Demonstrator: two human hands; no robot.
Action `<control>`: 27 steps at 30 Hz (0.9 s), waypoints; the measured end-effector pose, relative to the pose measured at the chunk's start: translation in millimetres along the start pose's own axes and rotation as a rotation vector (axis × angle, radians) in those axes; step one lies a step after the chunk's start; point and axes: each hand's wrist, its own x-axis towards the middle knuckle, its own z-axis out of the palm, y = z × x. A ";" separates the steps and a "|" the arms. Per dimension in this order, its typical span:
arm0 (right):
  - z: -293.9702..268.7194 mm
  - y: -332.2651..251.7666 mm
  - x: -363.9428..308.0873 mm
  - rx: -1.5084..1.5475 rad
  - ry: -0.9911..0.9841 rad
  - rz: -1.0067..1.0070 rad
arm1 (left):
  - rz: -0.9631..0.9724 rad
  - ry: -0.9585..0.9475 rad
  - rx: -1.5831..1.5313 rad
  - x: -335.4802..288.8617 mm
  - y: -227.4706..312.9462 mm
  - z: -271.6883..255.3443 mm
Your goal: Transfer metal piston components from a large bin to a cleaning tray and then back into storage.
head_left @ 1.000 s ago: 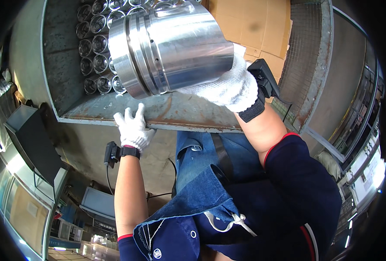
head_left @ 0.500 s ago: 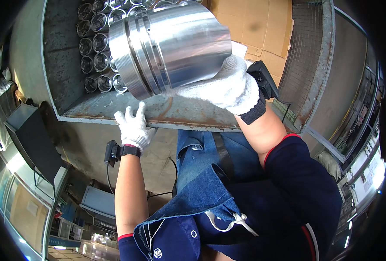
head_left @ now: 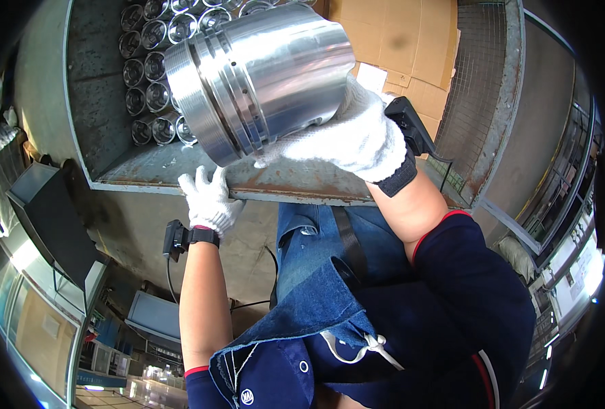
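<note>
A large shiny metal piston [head_left: 282,68] is held up on its side over the metal bin. Its ringed, grooved end points left and toward me. My right hand [head_left: 347,136], in a white knit glove, grips the piston from below at its smooth skirt end; the fingers wrapped underneath are partly hidden. My left hand [head_left: 207,198], gloved in the same way, rests at the near rim of the bin [head_left: 275,196] with its fingers spread. It lies just below the piston's grooved end and does not hold the piston.
Inside the bin, several upright pistons [head_left: 154,97] stand in rows at the left. Cardboard [head_left: 391,41] lies in its far right part with a white paper [head_left: 370,77] on it. Wire mesh [head_left: 479,75] shows at the right side. A dark box-like stand [head_left: 54,218] is off to the left.
The piston has shifted a little left and turned slightly, its grooved end tipping toward me. More of the white paper shows behind it. My left hand has stayed at the rim.
</note>
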 end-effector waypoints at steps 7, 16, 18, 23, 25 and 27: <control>-7.8 12.3 0.8 0.262 -0.071 -0.113 | 0.060 -0.002 0.024 6.3 -7.7 11.4; -7.5 32.9 -0.6 0.446 0.193 -0.050 | -0.029 -0.038 0.001 -0.1 5.5 -8.2; -8.8 26.9 7.8 0.408 0.189 0.044 | -0.020 -0.028 -0.009 -1.2 3.2 -6.3; -18.1 31.5 6.0 1.109 -0.173 0.316 | -0.017 -0.032 -0.007 -1.6 -0.3 -3.3; -22.6 29.5 8.4 1.174 -0.260 0.380 | -0.020 -0.040 -0.010 -0.7 3.6 -7.8; -22.7 30.3 6.0 1.279 -0.363 0.424 | -0.028 -0.050 -0.013 -0.3 4.5 -8.8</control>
